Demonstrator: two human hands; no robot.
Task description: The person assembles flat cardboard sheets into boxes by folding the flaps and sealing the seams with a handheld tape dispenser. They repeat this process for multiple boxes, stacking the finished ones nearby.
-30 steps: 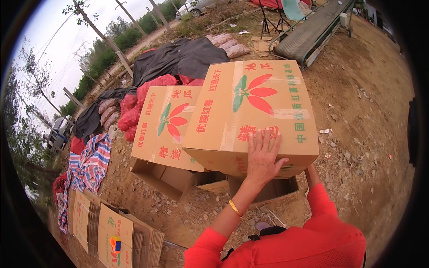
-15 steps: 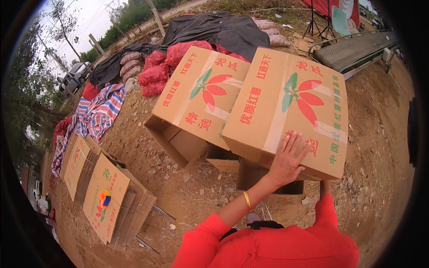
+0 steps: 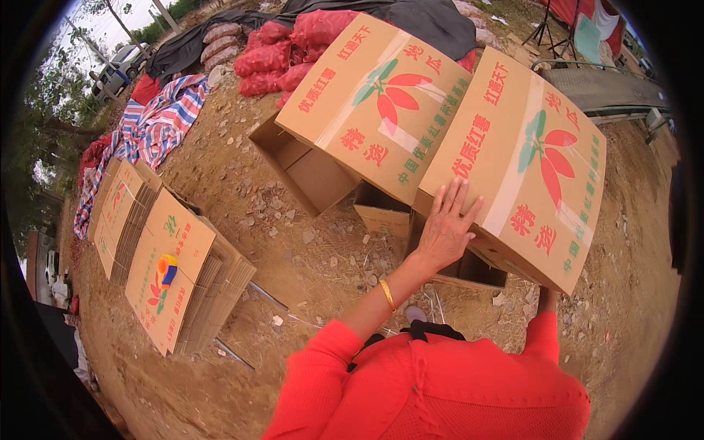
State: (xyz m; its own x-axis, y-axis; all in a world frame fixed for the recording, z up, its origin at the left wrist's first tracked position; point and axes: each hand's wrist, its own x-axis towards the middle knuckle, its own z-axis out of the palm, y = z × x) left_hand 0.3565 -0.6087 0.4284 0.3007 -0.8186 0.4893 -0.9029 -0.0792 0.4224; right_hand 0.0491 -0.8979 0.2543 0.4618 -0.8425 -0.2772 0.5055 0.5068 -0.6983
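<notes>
Left hand [image 3: 444,233] slid leftward, fingers spread on carton [image 3: 524,172].

Bare brown ground [image 3: 286,253], strewn with small stones, is carrying everything. Left of the left hand [image 3: 446,227], and well apart from it, two bundles of flattened cartons [image 3: 185,277] are lying side by side. Farther out, beyond the hand and to the left, a crumpled striped sheet [image 3: 163,121] is lying and red mesh sacks [image 3: 265,67] are sitting piled. Nearer, an open carton [image 3: 321,178] is standing.
</notes>
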